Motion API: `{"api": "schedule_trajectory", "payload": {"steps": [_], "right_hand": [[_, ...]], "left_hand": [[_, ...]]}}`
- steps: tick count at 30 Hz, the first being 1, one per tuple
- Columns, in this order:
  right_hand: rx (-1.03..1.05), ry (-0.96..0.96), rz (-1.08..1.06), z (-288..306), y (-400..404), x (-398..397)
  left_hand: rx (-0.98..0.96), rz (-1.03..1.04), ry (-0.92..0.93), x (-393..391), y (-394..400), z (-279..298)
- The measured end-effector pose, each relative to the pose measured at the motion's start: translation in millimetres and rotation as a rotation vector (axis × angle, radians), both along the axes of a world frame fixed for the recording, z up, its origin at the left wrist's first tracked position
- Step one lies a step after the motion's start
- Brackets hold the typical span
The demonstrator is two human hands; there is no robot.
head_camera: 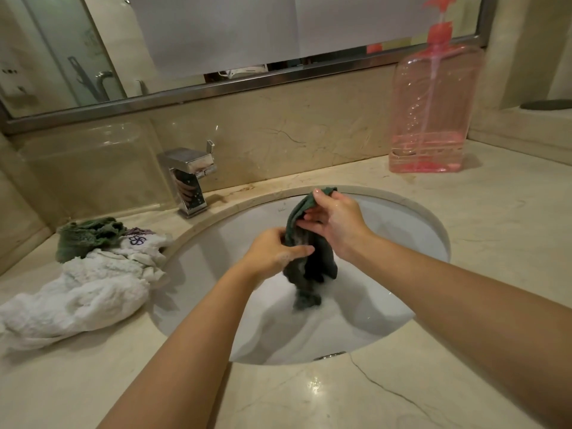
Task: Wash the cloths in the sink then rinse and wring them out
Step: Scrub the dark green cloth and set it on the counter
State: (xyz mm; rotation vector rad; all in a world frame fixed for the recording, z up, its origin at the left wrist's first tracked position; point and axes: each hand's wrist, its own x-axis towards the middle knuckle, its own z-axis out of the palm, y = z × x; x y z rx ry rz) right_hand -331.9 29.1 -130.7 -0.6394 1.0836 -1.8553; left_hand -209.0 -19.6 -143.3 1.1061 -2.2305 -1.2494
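Glossy marble counter (309, 394), smooth white sink (216, 243), shiny metal tap (188, 178) left of the hands; clear pink plastic bottle (433, 113) beyond them.

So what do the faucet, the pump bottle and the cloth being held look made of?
Faucet: polished, chrome-like metal; it mirrors the hands. Pump bottle: clear pink plastic; the tube and liquid show through. Dark green cloth, gripped by the left hand and right hand: soft woven fabric, wet and limp.

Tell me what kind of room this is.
Most likely a bathroom: a white sink set in a marble counter, a chrome faucet, a wall mirror and a pink soap dispenser.
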Motion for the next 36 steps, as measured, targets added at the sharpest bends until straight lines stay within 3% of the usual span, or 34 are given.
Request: {"api": "schedule_trajectory", "payload": {"steps": [5,9,12,15,17,20,24,27,31,34,36], "right_hand": [[0.054,-0.078,-0.15,3.9,-2.2,-11.0],[0.252,0.126,-0.339,-4.8,-7.0,-22.8],[0.486,0.423,-0.419,-9.1,-9.0,-36.1],[0.807,0.76,-0.151,-8.9,-3.6,-42.9],[0.928,0.838,0.079,-10.3,2.9,-42.6],[0.959,1.046,0.101,-11.6,4.3,-38.2],[0.832,1.304,0.181,-15.5,-3.2,-30.2],[0.669,1.151,0.31,-18.6,-6.5,-26.0],[0.437,0.679,0.435,-12.0,-3.6,-19.0],[0.415,0.722,0.562,-10.3,-1.5,-17.1],[0.381,0.752,0.426,-8.8,-0.4,-15.6]], "left_hand": [[-0.007,0.049,-0.014,6.8,-3.7,4.8],[0.037,-0.001,-0.012,9.7,-1.1,7.7],[0.048,-0.005,-0.011,10.1,1.7,10.3],[-0.015,0.08,-0.076,10.8,-2.3,6.2],[-0.049,0.159,-0.136,13.3,-6.0,3.3],[0.052,0.272,-0.075,15.7,-8.7,4.4],[0.232,0.306,0.08,14.5,4.0,13.6],[0.38,0.288,0.168,13.7,8.3,17.9],[0.4,0.29,0.351,12.9,3.6,21.2],[0.291,0.328,0.416,12.1,1.6,21.6],[0.183,0.366,0.33,11.0,-0.5,19.3]]}}
